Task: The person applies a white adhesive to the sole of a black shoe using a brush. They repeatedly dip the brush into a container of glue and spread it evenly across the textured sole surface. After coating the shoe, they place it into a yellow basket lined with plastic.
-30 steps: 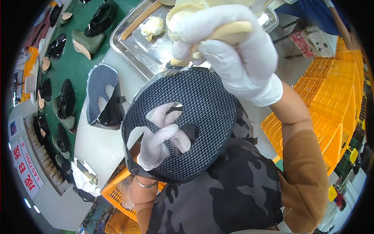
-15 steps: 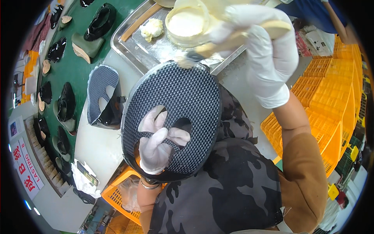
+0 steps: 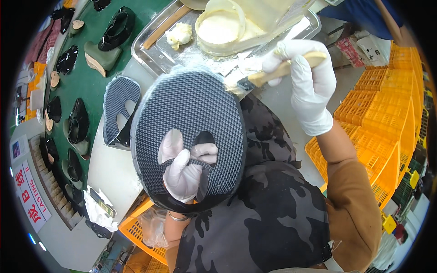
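A black shoe upper [image 3: 195, 109] with a black-and-white woven lining is tilted up in front of me. My left hand [image 3: 182, 177], in a white glove, grips it with the fingers through and around its cut-outs. In my gloved right hand [image 3: 312, 86] is a paint brush [image 3: 257, 80] with a wooden handle. The pale bristles touch the upper's right edge, and a whitish film shows along its far rim. A second upper [image 3: 119, 107] with the same lining stands on the white table to the left.
Ahead lies a metal tray [image 3: 144, 63] bearing a round tub [image 3: 221, 27] of pale paste, a paste-smeared lump [image 3: 179, 35] and a wooden stick. On the left, a green conveyor belt [image 3: 93, 86] carries several black uppers and lasts. Orange crates [image 3: 378, 118] are stacked at the right.
The brush has come down from the upper's far edge to its right edge. The upper has shifted left and tilted, and my right hand has moved nearer.
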Motion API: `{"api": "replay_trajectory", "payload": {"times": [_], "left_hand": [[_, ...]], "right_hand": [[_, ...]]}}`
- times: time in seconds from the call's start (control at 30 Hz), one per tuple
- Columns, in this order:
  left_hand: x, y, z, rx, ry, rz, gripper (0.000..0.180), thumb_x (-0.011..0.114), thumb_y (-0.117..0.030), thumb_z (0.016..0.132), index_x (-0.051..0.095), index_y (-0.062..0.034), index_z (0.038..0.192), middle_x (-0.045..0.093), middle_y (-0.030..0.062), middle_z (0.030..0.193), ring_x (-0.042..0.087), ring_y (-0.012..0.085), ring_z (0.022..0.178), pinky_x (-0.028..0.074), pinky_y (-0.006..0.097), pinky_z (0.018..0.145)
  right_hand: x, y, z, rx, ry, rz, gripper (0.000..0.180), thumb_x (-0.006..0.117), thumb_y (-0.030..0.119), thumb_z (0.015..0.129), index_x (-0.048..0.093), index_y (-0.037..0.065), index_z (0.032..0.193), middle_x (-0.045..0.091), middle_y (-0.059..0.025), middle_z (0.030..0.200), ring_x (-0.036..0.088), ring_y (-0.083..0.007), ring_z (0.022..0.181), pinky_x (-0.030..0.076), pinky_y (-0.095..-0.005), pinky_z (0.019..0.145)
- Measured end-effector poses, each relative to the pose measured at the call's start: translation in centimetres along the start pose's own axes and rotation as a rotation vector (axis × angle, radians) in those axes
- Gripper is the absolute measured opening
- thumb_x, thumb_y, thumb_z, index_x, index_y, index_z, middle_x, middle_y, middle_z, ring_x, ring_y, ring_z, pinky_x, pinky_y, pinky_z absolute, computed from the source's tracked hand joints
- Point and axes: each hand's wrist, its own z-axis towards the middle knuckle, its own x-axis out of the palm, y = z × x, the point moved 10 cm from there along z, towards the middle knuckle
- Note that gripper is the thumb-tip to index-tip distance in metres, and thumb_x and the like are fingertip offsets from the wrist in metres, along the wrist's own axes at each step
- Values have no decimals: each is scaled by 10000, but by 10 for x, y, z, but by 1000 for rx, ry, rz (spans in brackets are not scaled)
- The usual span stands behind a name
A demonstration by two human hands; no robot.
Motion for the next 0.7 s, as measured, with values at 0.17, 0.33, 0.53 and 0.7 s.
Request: {"api": "replay_trajectory", "payload": {"times": [0.17, 0.33, 0.53, 0.7], "left_hand": [[8, -5, 7, 72, -22, -35, 519, 407, 30, 866, 238, -74, 1345, 433, 296, 1197, 552, 473, 981, 536, 506, 784], [28, -15, 6, 135, 29, -43, 516, 426, 43, 853, 250, -92, 1319, 477, 297, 1127, 556, 447, 1000, 518, 493, 826], [16, -33, 12, 294, -51, 12, 603, 427, -26, 876, 148, -244, 1365, 468, 251, 1167, 557, 402, 988, 497, 493, 819], [24, -37, 21, 359, 169, 9, 591, 363, -18, 921, 166, -298, 1404, 477, 228, 1252, 492, 426, 1119, 391, 530, 936]], "right_hand": [[8, 23, 12, -71, 10, -76, 198, 378, 146, 966, 468, -13, 1043, 617, -133, 826, 592, -144, 642, 497, -228, 554], [11, 24, 40, -247, -138, -138, 154, 441, 88, 930, 489, -5, 1042, 624, -124, 857, 608, -162, 708, 507, -260, 618], [18, 7, 20, -25, -39, -7, 164, 378, 90, 955, 459, -4, 1063, 620, -138, 822, 592, -134, 616, 484, -218, 509], [17, 11, 9, 32, -3, 44, 147, 381, 96, 953, 455, -2, 1035, 616, -148, 830, 580, -139, 604, 478, -217, 512]]}}
